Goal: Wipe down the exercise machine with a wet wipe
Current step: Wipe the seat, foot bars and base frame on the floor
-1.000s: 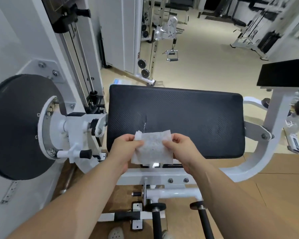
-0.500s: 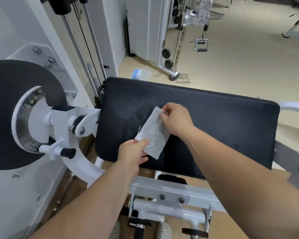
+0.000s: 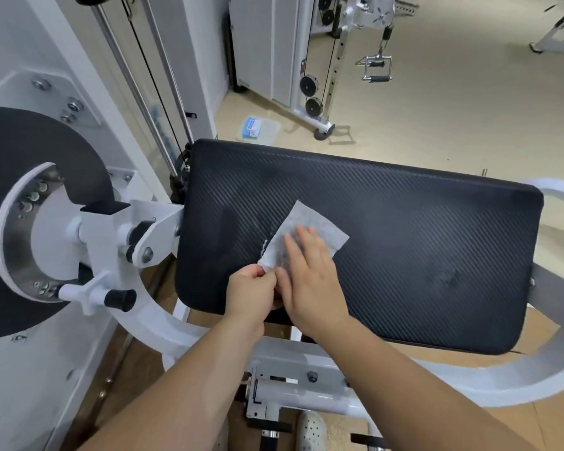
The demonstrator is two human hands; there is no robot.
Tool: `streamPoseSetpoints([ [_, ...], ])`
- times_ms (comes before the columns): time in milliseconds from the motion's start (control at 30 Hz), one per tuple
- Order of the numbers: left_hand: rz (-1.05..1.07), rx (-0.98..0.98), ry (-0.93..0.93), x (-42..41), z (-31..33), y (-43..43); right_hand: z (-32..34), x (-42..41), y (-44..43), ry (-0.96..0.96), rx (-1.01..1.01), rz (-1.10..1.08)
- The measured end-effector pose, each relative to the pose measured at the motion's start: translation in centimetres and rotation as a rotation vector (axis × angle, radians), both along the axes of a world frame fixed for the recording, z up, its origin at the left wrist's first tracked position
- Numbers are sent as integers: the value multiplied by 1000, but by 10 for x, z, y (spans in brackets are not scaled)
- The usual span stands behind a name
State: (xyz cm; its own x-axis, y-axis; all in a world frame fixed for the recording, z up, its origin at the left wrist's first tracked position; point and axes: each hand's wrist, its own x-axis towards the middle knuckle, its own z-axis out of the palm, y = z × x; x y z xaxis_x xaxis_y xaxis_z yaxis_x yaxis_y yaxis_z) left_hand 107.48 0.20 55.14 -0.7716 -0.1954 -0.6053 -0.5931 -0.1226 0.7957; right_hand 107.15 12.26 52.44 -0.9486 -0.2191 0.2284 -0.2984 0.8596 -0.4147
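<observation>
One view, head camera. Wet wipe point(image 3: 310, 234) now laid flat on the black pad point(image 3: 404, 255), no longer held up between both hands. Right hand point(image 3: 310, 281) presses it, fingers spread; left hand point(image 3: 251, 288) pinches its near corner. Wiping looks ready to begin.

The wide black vinyl-like seat pad point(image 3: 388, 249) at the frame's centre has a matt, ribbed diagonal weave. On it lies a thin white fibrous wet wipe point(image 3: 310, 229), slightly translucent. The white painted metal frame point(image 3: 163, 236) at left looks smooth and glossy.
</observation>
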Motion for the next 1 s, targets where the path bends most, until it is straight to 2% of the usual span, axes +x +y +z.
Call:
streamPoseSetpoints([
  [67,-58,-169,65,3,3,-12,3,-15,-2,-82,66,-55],
  [200,-126,-778,382,3,3,-49,1,-29,-13,-113,299,-155],
  [267,-213,-1039,497,-3,-9,-69,-4,-29,-17,-81,292,-206],
  [333,-385,-1187,490,-10,-21,-81,-10,-26,-14,-37,260,-217],
  [400,-501,-1231,481,-14,-34,-84,-19,-17,-6,13,255,-148],
  [500,-465,-1245,481,-18,-45,-82,-27,-5,4,66,267,-69],
  [600,-431,-1296,512,-21,-56,-84,-23,-13,-2,79,259,-115],
  [700,-423,-1325,563,-22,-65,-88,-16,-27,-15,1,347,-184],
  [833,-392,-1362,602,-23,-72,-88,3,-76,-10,3,479,-173],
  [1000,-375,-1369,611,-23,-73,-89,38,-137,-3,23,518,-125],
])
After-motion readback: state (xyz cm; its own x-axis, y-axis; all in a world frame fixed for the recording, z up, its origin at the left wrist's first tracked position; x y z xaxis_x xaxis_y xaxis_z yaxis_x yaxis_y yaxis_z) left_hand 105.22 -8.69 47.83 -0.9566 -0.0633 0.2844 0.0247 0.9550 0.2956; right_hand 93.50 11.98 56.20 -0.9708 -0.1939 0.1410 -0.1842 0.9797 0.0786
